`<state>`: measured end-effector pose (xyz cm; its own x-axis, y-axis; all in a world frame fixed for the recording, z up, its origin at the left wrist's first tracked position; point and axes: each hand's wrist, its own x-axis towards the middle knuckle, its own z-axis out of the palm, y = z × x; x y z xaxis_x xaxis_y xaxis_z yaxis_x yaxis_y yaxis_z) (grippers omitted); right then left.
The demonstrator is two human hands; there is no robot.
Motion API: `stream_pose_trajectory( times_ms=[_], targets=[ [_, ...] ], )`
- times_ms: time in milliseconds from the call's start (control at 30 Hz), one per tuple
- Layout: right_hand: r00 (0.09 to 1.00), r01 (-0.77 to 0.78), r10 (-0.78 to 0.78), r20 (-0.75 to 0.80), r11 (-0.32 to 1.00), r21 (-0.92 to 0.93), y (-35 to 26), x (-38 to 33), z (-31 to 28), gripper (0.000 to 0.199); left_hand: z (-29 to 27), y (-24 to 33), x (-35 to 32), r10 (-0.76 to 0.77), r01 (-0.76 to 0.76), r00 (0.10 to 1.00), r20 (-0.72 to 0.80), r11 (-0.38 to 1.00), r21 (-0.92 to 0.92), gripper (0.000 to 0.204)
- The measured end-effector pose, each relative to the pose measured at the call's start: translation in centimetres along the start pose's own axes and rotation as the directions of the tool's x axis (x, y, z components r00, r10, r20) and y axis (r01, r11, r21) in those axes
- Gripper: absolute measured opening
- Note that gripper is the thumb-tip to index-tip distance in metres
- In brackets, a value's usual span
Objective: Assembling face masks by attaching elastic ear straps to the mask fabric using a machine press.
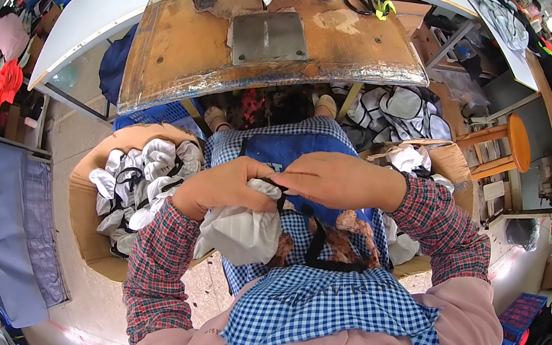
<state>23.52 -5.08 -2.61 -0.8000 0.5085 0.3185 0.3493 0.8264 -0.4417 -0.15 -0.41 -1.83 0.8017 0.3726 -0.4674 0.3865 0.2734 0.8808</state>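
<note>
My left hand (229,185) is closed round a gathered white cloth piece with black trim (246,233), which hangs down over my lap. Beside it, my right hand (336,181) is closed too, its thumb and fingertips pinching the black edge of that cloth. The hands meet in front of my body, above a blue cloth (340,145) on my lap. From under the hands a black strap (316,241) trails down over my blue checked apron (308,292). The fingers partly hide where the strap joins the cloth.
To my left stands a cardboard box (91,236) full of similar white pieces (144,174). Another cardboard box (452,164) is at my right, near a wooden stool (518,142). Ahead is a worn wooden worktable (179,51) with a metal plate (266,37).
</note>
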Motion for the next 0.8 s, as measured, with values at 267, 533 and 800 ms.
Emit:
stream_pose_trajectory(
  times_ms=[267,533,800],
  targets=[
    [0.983,-0.029,0.017,-0.182,0.998,-0.064,2.1,0.7,-1.0,0.016,-1.5,1.4,1.0,0.272,-0.207,0.958,-0.091,0.877,0.434,0.027],
    [0.843,-0.202,0.206,-0.496,0.977,0.062,4.9,3.2,-3.1,0.011,-4.8,4.2,2.4,0.36,-0.329,0.866,-0.348,0.933,0.148,0.02],
    [0.759,-0.239,0.343,-0.553,0.937,0.253,7.6,6.0,-5.0,0.01,-9.7,7.6,4.1,0.249,-0.276,0.88,-0.405,0.961,-0.011,0.021]
  ],
)
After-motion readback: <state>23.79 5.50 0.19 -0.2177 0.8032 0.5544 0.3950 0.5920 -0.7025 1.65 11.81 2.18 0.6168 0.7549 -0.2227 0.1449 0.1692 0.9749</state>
